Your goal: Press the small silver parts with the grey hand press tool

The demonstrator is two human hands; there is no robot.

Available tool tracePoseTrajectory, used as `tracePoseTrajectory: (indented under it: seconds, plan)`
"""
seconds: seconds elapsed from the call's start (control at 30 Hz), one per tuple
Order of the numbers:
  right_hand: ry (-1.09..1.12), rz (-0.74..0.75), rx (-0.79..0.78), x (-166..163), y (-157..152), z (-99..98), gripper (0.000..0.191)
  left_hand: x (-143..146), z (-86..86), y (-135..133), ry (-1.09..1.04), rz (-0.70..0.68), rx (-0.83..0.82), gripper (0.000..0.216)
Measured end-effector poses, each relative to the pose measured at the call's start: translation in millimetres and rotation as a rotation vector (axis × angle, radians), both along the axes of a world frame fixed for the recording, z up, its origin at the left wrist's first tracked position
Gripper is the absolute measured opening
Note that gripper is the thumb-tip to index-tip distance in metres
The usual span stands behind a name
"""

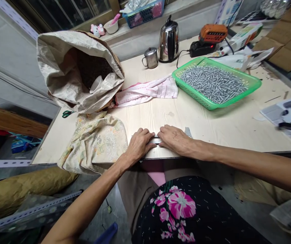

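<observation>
Near the front edge of the wooden table, a thin silvery metal strip (156, 140) shows between my two hands. My left hand (140, 142) is closed on its left part, fingers over the far side and thumb on the near side. My right hand (173, 139) is closed round the right part in the same way, close beside the left. Most of the strip is hidden under the fingers. A small grey scrap (188, 131) lies just beyond my right hand. Left of my left hand, a floral cloth (102, 139) hangs over the table edge.
A green basket (213, 105) of small metal pins stands at the back right. An open sack (59, 64) with a white cup (96, 84) inside leans at the left. Beyond lie a towel (148, 91), a metal mug (151, 58), a kettle (169, 40) and an orange battery (213, 33).
</observation>
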State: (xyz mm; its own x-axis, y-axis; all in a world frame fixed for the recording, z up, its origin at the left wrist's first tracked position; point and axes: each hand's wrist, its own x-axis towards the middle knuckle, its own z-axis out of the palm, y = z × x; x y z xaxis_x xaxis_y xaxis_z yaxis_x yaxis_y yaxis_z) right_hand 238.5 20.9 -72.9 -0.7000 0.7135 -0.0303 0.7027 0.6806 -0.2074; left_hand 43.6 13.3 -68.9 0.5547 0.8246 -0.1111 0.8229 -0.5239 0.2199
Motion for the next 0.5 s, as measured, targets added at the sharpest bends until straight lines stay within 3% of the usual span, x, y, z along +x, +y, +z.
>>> tracePoseTrajectory:
  seconds: [0.17, 0.3, 0.4, 0.5]
  plan:
    - [0.057, 0.021, -0.010, -5, -5, -10.1, 0.014, 1, 0.1, 0, 0.020, 0.014, -0.003, 0.022]
    - [0.108, 0.003, 0.039, 4, 4, -11.2, 0.020, -2, -4.2, -2, -0.012, 0.042, 0.026, 0.030]
    - [0.129, 0.035, 0.048, 13, 22, -10.0, 0.039, 0, -15.6, -20, -0.084, 0.100, 0.165, 0.044]
    - [0.147, 0.027, 0.003, 17, 40, -12.3, 0.036, 8, -29.3, -48, -0.146, 0.091, 0.260, 0.050]
